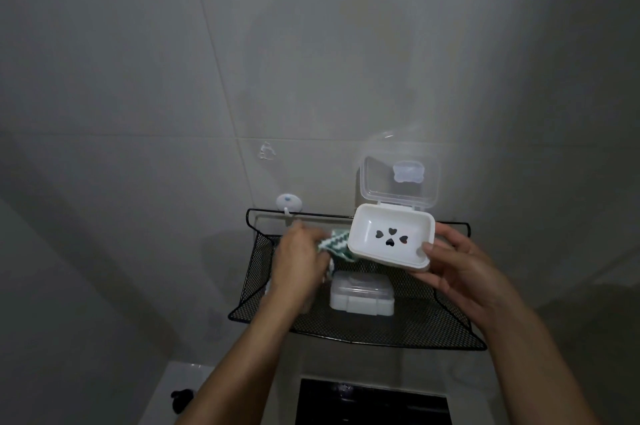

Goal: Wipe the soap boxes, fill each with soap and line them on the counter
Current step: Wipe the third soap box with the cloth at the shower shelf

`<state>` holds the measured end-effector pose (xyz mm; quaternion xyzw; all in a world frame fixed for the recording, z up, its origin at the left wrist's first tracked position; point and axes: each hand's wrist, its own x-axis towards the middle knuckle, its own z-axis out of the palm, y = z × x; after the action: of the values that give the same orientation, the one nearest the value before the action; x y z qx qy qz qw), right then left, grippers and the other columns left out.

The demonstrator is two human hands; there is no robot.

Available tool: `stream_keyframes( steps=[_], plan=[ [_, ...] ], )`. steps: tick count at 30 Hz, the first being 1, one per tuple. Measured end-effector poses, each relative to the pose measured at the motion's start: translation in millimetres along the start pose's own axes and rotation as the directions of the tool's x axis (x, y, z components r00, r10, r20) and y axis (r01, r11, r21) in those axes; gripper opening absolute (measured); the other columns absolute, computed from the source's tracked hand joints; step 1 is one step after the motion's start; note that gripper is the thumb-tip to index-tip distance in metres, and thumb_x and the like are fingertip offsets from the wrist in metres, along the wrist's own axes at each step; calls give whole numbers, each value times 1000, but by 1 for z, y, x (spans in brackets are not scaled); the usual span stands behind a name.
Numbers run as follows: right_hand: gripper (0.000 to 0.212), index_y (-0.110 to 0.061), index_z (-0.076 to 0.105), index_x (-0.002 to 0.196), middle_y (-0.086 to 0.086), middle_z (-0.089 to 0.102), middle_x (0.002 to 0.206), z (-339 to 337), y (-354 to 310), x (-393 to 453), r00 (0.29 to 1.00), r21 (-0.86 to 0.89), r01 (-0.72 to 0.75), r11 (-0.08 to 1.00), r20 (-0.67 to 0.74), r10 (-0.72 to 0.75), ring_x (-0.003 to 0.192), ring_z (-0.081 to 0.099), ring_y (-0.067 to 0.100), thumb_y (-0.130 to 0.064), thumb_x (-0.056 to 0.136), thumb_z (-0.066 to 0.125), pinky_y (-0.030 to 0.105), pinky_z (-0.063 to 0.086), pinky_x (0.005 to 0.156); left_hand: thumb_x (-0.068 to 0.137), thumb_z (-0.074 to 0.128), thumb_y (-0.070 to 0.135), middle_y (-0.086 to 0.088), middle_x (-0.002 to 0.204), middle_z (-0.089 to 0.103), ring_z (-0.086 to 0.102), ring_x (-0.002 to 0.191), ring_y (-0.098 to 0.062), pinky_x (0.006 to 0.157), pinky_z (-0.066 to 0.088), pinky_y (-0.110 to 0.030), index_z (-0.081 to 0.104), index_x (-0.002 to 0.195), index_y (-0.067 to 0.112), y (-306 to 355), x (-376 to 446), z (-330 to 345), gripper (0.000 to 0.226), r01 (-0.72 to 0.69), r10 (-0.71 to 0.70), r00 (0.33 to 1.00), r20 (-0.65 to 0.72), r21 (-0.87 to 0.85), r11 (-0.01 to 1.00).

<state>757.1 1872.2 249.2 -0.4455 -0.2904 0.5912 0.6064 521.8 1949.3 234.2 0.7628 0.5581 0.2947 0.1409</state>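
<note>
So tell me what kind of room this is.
Probably a bathroom: grey tiled wall, a black mesh wall shelf holding a closed soap box, and an adhesive hook.

A black wire-mesh shelf (433, 317) is fixed to the tiled wall. On its mesh floor rests one closed white soap box (361, 294) — left of centre, lid down — well apart from the right edge.

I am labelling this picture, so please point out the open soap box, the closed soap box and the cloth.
open soap box (391, 234): head view, on its white inner tray beside the heart holes.
closed soap box (362, 293): head view, on its lid.
cloth (337, 244): head view, on the green-and-white zigzag part.
</note>
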Motion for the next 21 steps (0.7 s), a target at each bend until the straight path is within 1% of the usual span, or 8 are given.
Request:
stream_keyframes(
  steps=[2,4,6,8,11,15,18,21],
  plan=[
    [49,-9,61,120,15,74,112,3,0,0,1000,3,4,1000,-6,-4,93,75,29,-2,71,67,36,61,65,83,69,13,-6,104,63,59,96,-21,75,35,-21,75,110,18,5,6,-20,28,21,-22,994,-106,-12,1000],
    [49,-8,61,119,15,74,111,9,0,0,1000,3,8,1000,-3,-8,91,75,29,-3,71,67,37,61,64,81,69,13,-9,105,63,59,95,-23,76,34,-21,76,106,11,12,10,-37,26,28,-30,981,-191,-15,999],
    [48,-8,61,119,15,74,110,15,1,0,1000,4,15,1000,7,-15,91,75,29,-3,71,67,37,61,64,81,70,13,-6,103,60,60,90,-22,79,39,-22,74,107,9,22,11,-49,27,20,-22,966,-258,-12,1000],
    [47,-8,60,118,16,74,110,22,4,1,1000,17,15,1000,26,-15,93,75,29,-1,72,68,37,61,66,80,71,11,-5,103,59,60,87,-24,76,49,-31,73,107,8,34,9,-54,27,-19,21,955,-294,8,1000],
    [47,-9,60,118,18,74,109,35,10,1,998,36,13,999,59,-15,95,74,31,1,72,69,36,61,68,83,70,8,-6,106,56,57,93,-24,72,54,-41,68,111,7,50,4,-48,27,-77,100,958,-269,94,993],
    [49,-11,60,118,17,75,108,45,15,2,997,21,52,998,55,-53,94,74,30,1,72,70,36,61,69,90,65,10,-6,118,56,50,107,-23,82,53,-39,67,119,7,58,-3,-31,29,-100,136,975,-178,198,975],
    [50,-13,60,120,15,76,106,44,16,1,995,24,89,996,52,-91,90,75,27,-1,73,70,33,61,66,91,61,11,-4,123,56,49,108,-23,85,51,-36,66,118,9,62,-10,-21,27,-120,157,978,-138,246,962],
    [51,-14,61,120,15,75,107,43,19,0,993,36,104,994,56,-106,90,75,26,-2,72,71,32,60,66,91,56,11,-4,123,56,48,107,-26,87,48,-38,67,112,9,65,-13,-17,24,-121,157,980,-124,259,958]
  ],
)
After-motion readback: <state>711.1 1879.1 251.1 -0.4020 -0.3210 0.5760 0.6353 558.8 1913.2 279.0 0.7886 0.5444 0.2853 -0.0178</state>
